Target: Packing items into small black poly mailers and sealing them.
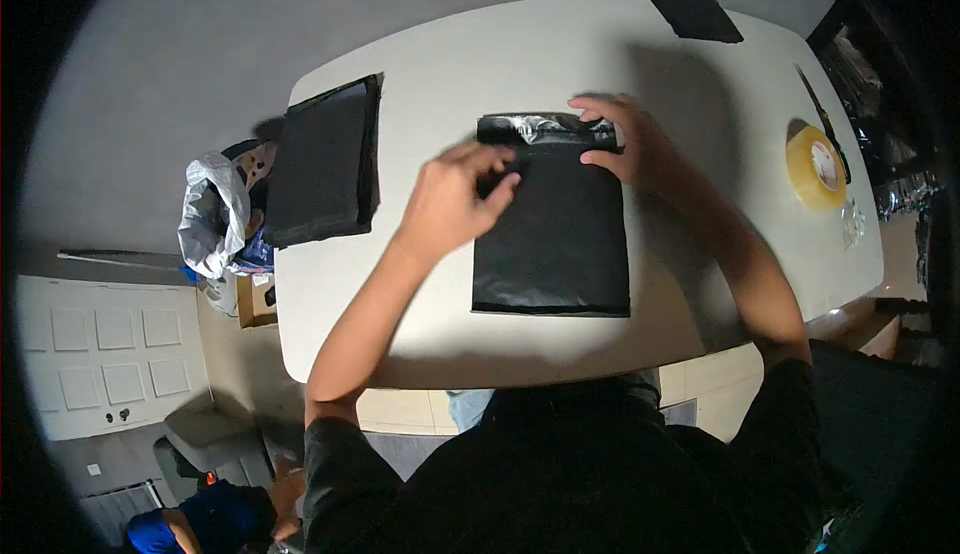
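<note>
A black plastic mailing bag (550,239) lies flat on the white table, its top flap creased and shiny (545,129). Over the bag's upper left edge is my left hand (455,199), with bent fingers, slightly smeared by motion, and the thumb apart from them. Nothing shows between them. At the top right corner, my right hand (635,144) has its thumb on the bag and its forefinger reaching above the flap, a gap between the two. Whether its other fingers touch the bag is hidden.
A stack of black bags (325,164) lies at the table's left; another flat black piece (695,14) is at the far right edge. On the right are a tape roll (817,166) and a thin dark tool. Beyond the left edge sits a white plastic bag (212,214). A person (215,519) is lower left.
</note>
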Demonstrator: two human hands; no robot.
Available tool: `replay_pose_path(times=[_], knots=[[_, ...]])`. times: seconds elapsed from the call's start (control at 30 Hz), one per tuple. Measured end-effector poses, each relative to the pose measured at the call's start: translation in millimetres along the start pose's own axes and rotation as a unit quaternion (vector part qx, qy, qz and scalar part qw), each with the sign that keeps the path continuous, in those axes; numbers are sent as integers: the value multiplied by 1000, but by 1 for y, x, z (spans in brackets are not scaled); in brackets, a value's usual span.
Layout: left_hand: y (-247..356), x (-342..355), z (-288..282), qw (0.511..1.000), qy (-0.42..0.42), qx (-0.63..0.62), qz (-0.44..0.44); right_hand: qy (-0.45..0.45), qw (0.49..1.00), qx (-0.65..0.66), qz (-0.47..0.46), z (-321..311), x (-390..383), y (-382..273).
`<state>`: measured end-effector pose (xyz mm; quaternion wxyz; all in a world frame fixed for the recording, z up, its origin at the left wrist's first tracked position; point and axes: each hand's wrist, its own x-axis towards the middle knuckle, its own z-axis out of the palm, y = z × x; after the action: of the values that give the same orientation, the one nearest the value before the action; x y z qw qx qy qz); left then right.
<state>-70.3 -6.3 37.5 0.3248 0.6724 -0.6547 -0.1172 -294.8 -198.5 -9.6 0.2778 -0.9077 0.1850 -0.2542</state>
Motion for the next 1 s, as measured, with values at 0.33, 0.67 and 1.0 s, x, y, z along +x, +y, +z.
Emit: replay_pose_path(times=[0.33,0.67,1.0], knots=[[-64,22,7,995,18,94,16,9,994,109,-17,6,0,1],[-72,22,7,999,33,8,13,37,996,83,18,-2,-2,-2],[-76,18,1,999,-13,48,19,17,996,93,-5,-8,-4,11]])
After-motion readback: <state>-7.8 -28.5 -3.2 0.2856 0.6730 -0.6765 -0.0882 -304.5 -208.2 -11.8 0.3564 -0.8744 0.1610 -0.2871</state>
